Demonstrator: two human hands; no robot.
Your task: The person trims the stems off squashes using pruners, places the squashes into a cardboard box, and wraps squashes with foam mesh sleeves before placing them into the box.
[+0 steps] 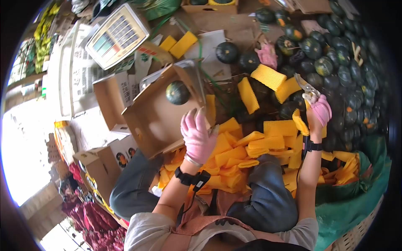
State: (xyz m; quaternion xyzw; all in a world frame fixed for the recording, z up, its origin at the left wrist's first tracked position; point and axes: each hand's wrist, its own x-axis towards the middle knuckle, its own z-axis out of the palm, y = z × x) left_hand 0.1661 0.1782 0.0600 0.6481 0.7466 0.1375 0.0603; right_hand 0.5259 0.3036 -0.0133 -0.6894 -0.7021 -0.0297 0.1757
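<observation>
My left hand (196, 140), in a pink glove, is raised at the near side of an open cardboard box (153, 121), its fingers apart with nothing in them. Inside that box sits a single dark green squash (178, 92), just beyond the fingertips. Off to the right, my right hand (320, 111), also gloved in pink, is closed around metal pruning shears (307, 86) that point up and left toward the squash pile. A yellow foam net sleeve (300, 121) overlaps the right wrist. Many more yellow foam sleeves (230, 157) lie heaped between my legs.
A large pile of dark green squash (347, 75) covers the right side. A digital scale (118, 37) stands at upper left. Near my left knee is another cardboard box (98, 169). A green sack (347, 205) lies at lower right. One squash (227, 52) sits apart on the floor.
</observation>
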